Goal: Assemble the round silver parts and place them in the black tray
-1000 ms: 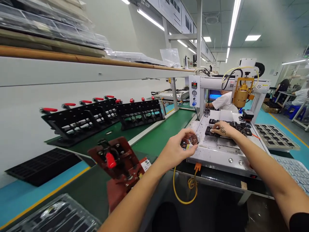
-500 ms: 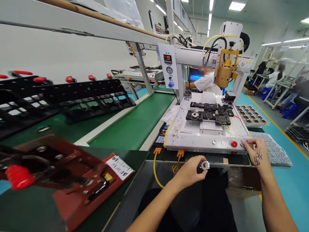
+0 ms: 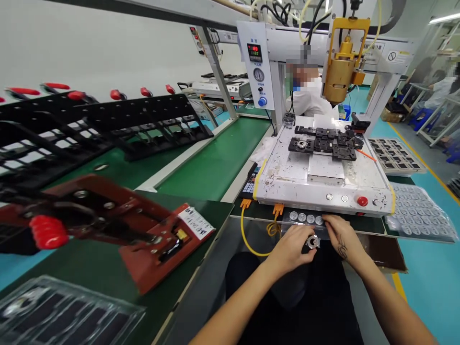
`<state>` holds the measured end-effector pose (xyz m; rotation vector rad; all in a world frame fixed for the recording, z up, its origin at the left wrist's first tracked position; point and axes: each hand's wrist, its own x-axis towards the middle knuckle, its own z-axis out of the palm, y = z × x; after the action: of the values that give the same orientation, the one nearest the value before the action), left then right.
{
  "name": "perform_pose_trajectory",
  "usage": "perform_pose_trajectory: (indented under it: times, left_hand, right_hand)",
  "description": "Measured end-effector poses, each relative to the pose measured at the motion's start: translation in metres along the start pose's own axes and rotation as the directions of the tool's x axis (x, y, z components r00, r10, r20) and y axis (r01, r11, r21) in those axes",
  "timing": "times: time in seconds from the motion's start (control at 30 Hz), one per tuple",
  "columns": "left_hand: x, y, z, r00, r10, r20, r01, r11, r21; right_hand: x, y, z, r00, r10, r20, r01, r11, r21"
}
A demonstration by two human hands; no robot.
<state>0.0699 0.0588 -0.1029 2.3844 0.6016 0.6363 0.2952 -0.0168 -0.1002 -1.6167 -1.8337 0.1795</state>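
My left hand (image 3: pixel 293 248) is closed on a small round metal part (image 3: pixel 313 242) with a hole in its middle, held above my lap. Just beyond it, a row of several pale round discs (image 3: pixel 302 217) lies in a clear tray at the front of the white bench machine. My right hand (image 3: pixel 344 239) has its fingers drawn together at the right-hand disc (image 3: pixel 319 220) of that row. Whether that disc is lifted, I cannot tell. Black fixture plates (image 3: pixel 325 141) lie on the machine's bed, and a ring-shaped part (image 3: pixel 302 144) sits in the left one.
A brass-coloured machine head (image 3: pixel 338 79) hangs over the bed. A red button (image 3: pixel 362 201) is on its front panel. To the right lies a clear tray of discs (image 3: pixel 420 211). A red toggle press (image 3: pixel 143 239) stands left, near a green conveyor (image 3: pixel 212 158). A person sits behind the machine.
My right hand has left the button at the machine's front right and come left to the row of discs. My left hand still holds the metal part. The view has shifted downward.
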Motion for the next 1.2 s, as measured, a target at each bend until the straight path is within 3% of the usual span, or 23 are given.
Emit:
perform_pose_trajectory:
  times: [0.2, 0.4, 0.67, 0.77, 0.87, 0.93, 1.0, 1.03, 1.1, 1.2]
  left_hand:
    - [0.023, -0.018, 0.005, 0.999, 0.024, 0.039, -0.023, 0.999, -0.046]
    - [0.011, -0.015, 0.011, 0.998, 0.020, 0.055, -0.014, 0.996, -0.093]
    - [0.018, -0.013, -0.001, 0.993, 0.008, 0.116, 0.014, 0.982, -0.186]
    - [0.019, -0.012, -0.010, 0.987, -0.021, 0.157, 0.059, 0.968, -0.242]
    - [0.018, -0.012, -0.014, 0.983, -0.042, 0.180, 0.092, 0.955, -0.281]
    - [0.018, -0.012, -0.012, 0.984, -0.047, 0.171, 0.094, 0.955, -0.280]
    - [0.017, -0.012, -0.007, 0.988, -0.055, 0.142, 0.091, 0.961, -0.260]
    - [0.018, -0.013, -0.004, 0.991, -0.058, 0.122, 0.086, 0.967, -0.242]
    - [0.021, -0.013, 0.003, 0.996, -0.060, 0.064, 0.071, 0.978, -0.195]
    - [0.031, -0.017, 0.008, 0.998, -0.047, -0.034, 0.043, 0.993, -0.110]
  right_hand:
    - [0.016, 0.011, 0.008, 1.000, -0.013, 0.024, 0.014, 0.998, -0.063]
    - [0.005, 0.018, 0.008, 0.988, -0.112, 0.103, 0.122, 0.988, -0.097]
    - [-0.025, 0.028, 0.025, 0.973, -0.227, 0.041, 0.229, 0.971, -0.060]
    - [-0.028, 0.015, 0.004, 0.974, -0.224, -0.041, 0.221, 0.973, -0.061]
    - [-0.012, 0.000, -0.045, 0.967, -0.108, -0.230, 0.099, 0.994, -0.051]
    - [0.003, -0.008, -0.082, 0.911, 0.080, -0.405, -0.084, 0.996, 0.009]
    - [0.015, -0.015, -0.109, 0.833, 0.257, -0.490, -0.223, 0.966, 0.128]
    - [0.019, -0.018, -0.116, 0.828, 0.301, -0.473, -0.240, 0.953, 0.186]
    - [0.020, -0.025, -0.117, 0.887, 0.297, -0.353, -0.200, 0.937, 0.285]
    - [0.010, -0.036, -0.098, 0.959, 0.249, -0.132, -0.183, 0.906, 0.383]
